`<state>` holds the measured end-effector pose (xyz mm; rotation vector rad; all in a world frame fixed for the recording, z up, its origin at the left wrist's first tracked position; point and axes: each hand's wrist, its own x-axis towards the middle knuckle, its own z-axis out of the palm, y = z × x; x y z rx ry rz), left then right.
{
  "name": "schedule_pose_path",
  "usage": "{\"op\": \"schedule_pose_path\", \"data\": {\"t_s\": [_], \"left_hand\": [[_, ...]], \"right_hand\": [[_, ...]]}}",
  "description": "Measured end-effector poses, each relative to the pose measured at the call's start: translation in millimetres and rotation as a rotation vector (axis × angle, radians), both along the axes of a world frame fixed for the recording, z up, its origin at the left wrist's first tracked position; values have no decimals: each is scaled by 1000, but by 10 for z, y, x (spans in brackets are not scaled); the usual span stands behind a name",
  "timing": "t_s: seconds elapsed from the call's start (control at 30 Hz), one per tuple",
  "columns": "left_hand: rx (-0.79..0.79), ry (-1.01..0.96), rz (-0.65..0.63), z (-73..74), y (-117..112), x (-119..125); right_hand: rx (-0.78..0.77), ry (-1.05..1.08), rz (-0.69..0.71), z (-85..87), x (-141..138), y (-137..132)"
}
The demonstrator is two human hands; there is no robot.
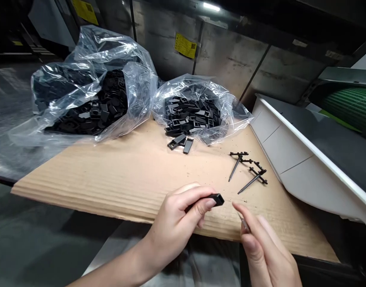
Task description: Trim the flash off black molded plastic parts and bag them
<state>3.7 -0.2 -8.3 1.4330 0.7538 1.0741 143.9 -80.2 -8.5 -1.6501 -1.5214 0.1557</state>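
Note:
My left hand [183, 219] is closed around a small black plastic part [219, 199], thumb on top and its hollow end pointing right. Just to its right, my right hand [266, 247] pinches a thin, pointed metal blade [244, 223] between thumb and fingers; most of the blade is hidden by the hand. The blade and the part are apart. Beyond my hands, two black plastic sprues [239, 159] with thin stems lie on the cardboard [117, 179]. Similar black parts [188, 145] lie at the mouth of a clear bag.
A clear plastic bag [236, 115] full of black parts stands at the back middle. Another larger bag [137, 87] with black pieces is at the left. A white tray [302, 139] borders the cardboard on the right. Metal panels [227, 59] rise behind.

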Motion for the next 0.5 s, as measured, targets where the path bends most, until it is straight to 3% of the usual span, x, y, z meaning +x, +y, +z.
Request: {"op": "schedule_pose_path", "data": {"t_s": [0.27, 0.5], "left_hand": [[137, 54, 20, 12, 13, 7], [103, 70, -34, 55, 13, -11]], "right_hand": [[177, 48, 124, -36, -155, 127], [165, -33, 182, -19, -83, 164]]}}
